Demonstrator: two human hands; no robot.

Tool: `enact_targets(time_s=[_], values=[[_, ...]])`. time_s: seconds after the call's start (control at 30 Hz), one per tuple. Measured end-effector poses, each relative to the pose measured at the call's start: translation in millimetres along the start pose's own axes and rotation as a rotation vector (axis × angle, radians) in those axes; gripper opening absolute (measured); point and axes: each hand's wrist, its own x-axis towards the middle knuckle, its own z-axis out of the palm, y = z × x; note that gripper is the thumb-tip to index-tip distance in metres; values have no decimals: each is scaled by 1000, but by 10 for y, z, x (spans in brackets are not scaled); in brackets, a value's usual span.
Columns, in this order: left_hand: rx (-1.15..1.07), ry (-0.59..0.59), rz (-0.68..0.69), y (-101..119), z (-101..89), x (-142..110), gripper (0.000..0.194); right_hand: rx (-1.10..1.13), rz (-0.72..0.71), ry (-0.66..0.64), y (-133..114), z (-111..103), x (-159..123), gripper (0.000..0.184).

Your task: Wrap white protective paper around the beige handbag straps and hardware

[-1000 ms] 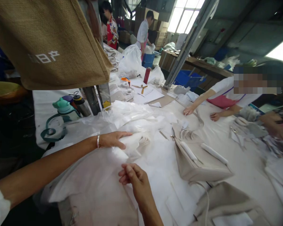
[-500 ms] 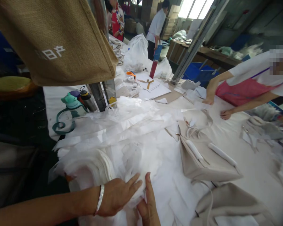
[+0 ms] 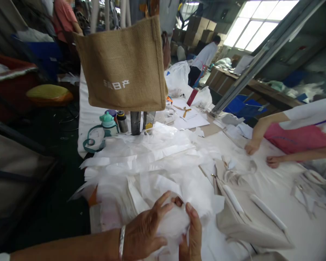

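A crumpled wad of thin white sheeting (image 3: 174, 222) lies between my hands at the bottom middle. My left hand (image 3: 145, 232), with a silver bracelet at the wrist, curls its fingers round the left side of the wad. From the other side my right hand (image 3: 191, 230) grips it, thumb and fingers bent. Whether the sheeting is paper, film or fabric I cannot tell. Under and behind the hands spreads a heap of white sheets (image 3: 152, 156), with folded stacks at its left. A beige bag (image 3: 250, 217) with rolled white handles lies to the right of my right hand.
A brown burlap bag (image 3: 125, 69) hangs by a metal post beyond the heap. Bottles, among them a teal one (image 3: 108, 121), stand at the table's left. A co-worker's hands (image 3: 252, 146) rest on the table at right. A slanted metal post (image 3: 266, 58) rises behind.
My view has swung left and up, bringing more of the burlap bag into sight. My hands have gone from straighter fingers to curling round the bunched white sheeting.
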Motion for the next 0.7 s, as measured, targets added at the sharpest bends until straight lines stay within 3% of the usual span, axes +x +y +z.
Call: enact_targets(time_s=[0.1, 0.23, 0.3, 0.4, 0.53, 0.6, 0.7], values=[[-150, -43, -90, -239, -182, 123, 124, 53, -14, 61, -242, 87, 69, 51], [-312, -448, -334, -676, -411, 264, 125, 275, -50, 151, -565, 216, 133, 29], [-416, -617, -317, -833, -445, 334, 117, 367, -100, 200, -715, 290, 180, 21], [-561, -754, -295, -939, -403, 463, 113, 441, -188, 246, -930, 380, 292, 15], [-924, -1031, -234, -1018, -381, 665, 94, 612, -325, 161, -1218, 452, 423, 12], [-1214, -956, -237, -1078, -405, 772, 83, 660, -396, 69, -1342, 490, 446, 17], [-1488, -693, -335, -1123, -360, 961, 82, 627, -502, -5, -1452, 577, 445, 23]])
